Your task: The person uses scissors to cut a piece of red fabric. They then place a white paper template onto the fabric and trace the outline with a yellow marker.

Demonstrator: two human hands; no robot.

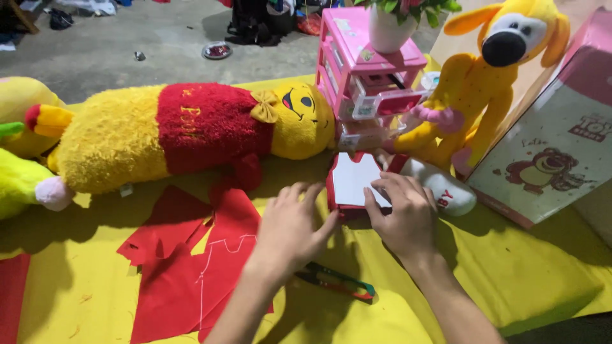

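Both hands pressed on a small white paper pattern piece [354, 180] laid over red felt [336, 191] on a yellow-covered surface [523, 274].

The pattern is kept flat against the felt, seemingly so that it cannot shift. Left hand [290, 229]: fingers spread open, tips at the felt's left edge, nothing gripped. Right hand [403, 213]: fingers extended flat on the paper, pressing, not closed round it. Nearby are listed: cut red fabric pieces [191, 261], small green-handled snips [336, 281], long yellow plush bear in red shirt [191, 130], pink plastic mini drawer unit [370, 83].
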